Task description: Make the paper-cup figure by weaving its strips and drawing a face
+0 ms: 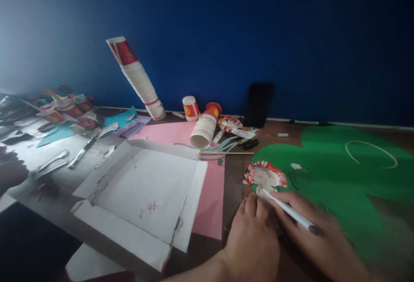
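My right hand point(318, 230) grips a white marker point(296, 215), its dark end pointing back towards me and its other end at the near edge of a cut paper cup point(267, 176). This cup is splayed flat, with a red and white fringe around a pale middle. Curled fingers of my left hand point(254, 230) press on the cup's near edge, close beside my right hand; the fingertips are partly hidden. Under and beside the cup lies a green sheet point(326, 161) with rounded lobes.
Left of my hands lies an open white box lid point(142, 187) on pink paper point(211, 204). A tall stack of paper cups point(139, 81) leans near the blue wall, with smaller cups point(203, 131) and a dark phone point(258, 105) to its right. A craft knife point(84, 148) lies left.
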A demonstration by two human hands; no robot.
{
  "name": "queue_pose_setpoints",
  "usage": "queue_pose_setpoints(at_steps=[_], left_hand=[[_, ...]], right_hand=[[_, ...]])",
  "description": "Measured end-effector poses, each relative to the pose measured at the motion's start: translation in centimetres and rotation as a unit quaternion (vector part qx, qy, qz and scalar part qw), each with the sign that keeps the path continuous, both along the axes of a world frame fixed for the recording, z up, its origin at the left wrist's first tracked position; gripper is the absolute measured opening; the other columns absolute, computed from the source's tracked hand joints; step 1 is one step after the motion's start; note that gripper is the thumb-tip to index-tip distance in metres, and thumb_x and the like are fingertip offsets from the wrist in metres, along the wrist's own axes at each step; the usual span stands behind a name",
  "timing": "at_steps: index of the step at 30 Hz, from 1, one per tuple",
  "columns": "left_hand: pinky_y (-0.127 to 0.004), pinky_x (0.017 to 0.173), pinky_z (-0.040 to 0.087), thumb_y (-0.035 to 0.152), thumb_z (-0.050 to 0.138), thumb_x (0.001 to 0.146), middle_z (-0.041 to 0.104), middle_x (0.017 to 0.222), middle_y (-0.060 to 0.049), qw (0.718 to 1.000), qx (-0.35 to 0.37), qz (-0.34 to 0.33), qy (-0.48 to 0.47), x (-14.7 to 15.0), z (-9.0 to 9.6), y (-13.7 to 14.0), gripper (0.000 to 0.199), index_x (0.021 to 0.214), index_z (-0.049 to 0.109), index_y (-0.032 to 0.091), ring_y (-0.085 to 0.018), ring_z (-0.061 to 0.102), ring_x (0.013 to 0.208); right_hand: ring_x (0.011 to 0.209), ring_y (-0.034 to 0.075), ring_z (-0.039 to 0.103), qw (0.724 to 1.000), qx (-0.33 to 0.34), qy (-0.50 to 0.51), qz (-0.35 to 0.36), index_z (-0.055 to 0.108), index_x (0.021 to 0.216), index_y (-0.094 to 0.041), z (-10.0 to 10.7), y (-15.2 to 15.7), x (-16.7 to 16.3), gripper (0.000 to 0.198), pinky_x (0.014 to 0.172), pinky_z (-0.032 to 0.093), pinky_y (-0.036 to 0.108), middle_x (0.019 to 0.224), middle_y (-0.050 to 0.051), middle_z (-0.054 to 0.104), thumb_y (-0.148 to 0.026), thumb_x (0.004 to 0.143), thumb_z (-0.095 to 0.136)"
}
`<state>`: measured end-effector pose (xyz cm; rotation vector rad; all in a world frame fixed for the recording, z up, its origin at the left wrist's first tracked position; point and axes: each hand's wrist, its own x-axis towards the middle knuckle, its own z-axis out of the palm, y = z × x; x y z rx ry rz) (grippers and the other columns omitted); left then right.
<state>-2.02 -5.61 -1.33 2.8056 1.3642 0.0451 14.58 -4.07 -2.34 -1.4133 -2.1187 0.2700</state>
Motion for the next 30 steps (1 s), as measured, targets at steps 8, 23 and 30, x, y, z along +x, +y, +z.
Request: queue_pose_setpoints(at_steps=[8,23,30], left_hand=[[-0.042,0.1,0.044,0.033,0.046,0.093,0.055,0.134,-0.017,1.0,0.016,-0.017,0.006,-0.13,0.29,0.01,0.043,0.123,0.065,0.01,-0.031,0.047,0.125],[-0.04,0.101,0.045,0.031,0.044,0.094,0.052,0.137,-0.017,1.0,-0.006,-0.003,0.016,-0.07,0.58,-0.08,0.043,0.127,0.061,0.009,-0.03,0.045,0.127],[-0.041,0.101,0.045,0.028,0.042,0.095,0.051,0.138,-0.018,1.0,-0.01,-0.001,0.018,-0.09,0.57,-0.12,0.042,0.126,0.062,0.009,-0.031,0.045,0.128]], right_hand=[[0.08,0.019,0.074,1.0,-0.005,-0.001,-0.002,0.061,0.106,-0.028,0.48,0.07,-0.28,0.019,0.068,0.056,0.026,0.096,0.001,0.077,-0.037,0.094,0.05],[0.079,0.02,0.074,1.0,-0.013,0.003,-0.003,0.063,0.104,-0.027,0.39,-0.02,-0.17,0.018,0.068,0.056,0.027,0.095,0.002,0.076,-0.036,0.094,0.05],[0.078,0.019,0.074,1.0,-0.013,0.006,-0.004,0.063,0.104,-0.026,0.34,0.08,-0.31,0.019,0.067,0.056,0.026,0.093,0.001,0.077,-0.036,0.093,0.051]])
